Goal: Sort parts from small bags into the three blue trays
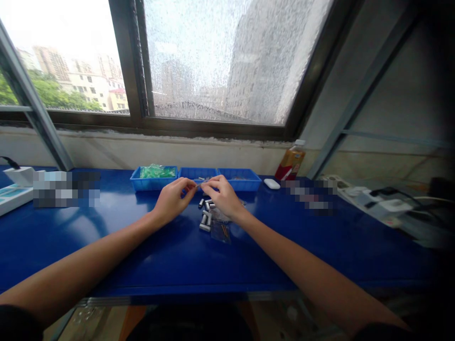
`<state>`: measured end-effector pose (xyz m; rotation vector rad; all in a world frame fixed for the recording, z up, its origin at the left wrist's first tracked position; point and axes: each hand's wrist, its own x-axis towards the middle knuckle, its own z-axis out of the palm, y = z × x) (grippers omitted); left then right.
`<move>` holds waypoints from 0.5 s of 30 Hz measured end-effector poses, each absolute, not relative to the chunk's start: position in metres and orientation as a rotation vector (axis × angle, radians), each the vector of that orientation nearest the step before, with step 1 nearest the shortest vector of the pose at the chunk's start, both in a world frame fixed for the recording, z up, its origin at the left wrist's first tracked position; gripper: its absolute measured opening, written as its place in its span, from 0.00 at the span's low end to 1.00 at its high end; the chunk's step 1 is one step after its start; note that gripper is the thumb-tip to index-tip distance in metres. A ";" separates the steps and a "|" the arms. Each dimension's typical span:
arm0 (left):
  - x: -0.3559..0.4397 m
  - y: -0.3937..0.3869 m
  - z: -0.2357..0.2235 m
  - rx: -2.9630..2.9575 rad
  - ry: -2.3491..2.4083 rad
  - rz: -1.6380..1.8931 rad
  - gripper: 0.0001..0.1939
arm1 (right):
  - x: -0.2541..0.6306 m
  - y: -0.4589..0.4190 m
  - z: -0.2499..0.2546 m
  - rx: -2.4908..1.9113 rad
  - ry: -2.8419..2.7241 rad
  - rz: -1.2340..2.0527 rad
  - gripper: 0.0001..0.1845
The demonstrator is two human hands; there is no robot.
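Above the blue table (pixel 142 260), the left hand (pixel 175 200) and right hand (pixel 225 196) pinch a tiny thin thing (pixel 199 185) between nearly closed fingertips. Both arms reach forward, hands almost touching, near three blue bins (pixel 153 183).

Held piece (pixel 199 185): small, slim, pinched up in fingertips (too small to tell more)
Cylinders (pixel 205 227): short, silvery, loosely clustered
Clear bag (pixel 216 232): flat beside cylinders, slim gold-coloured rods (pixel 224 230) showing
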<state>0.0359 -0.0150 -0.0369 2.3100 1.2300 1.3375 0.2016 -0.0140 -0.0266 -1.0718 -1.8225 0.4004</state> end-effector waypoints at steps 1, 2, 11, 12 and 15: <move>0.036 -0.015 -0.036 2.417 1.241 1.312 0.09 | 0.200 -0.015 -0.026 -1.092 -1.800 0.445 0.13; 0.036 -0.016 -0.036 2.503 1.240 1.279 0.09 | 0.200 -0.015 -0.026 -1.116 -1.783 0.474 0.14; 0.041 -0.008 -0.055 2.630 1.323 0.873 0.15 | 0.254 0.013 -0.003 -1.403 -1.714 -0.428 0.14; 0.041 -0.006 -0.057 2.630 1.331 0.825 0.15 | 0.264 0.019 -0.002 -1.472 -1.709 -0.471 0.16; 0.039 0.001 -0.058 2.597 1.339 0.747 0.14 | 0.279 0.027 -0.003 -1.645 -1.754 -0.462 0.24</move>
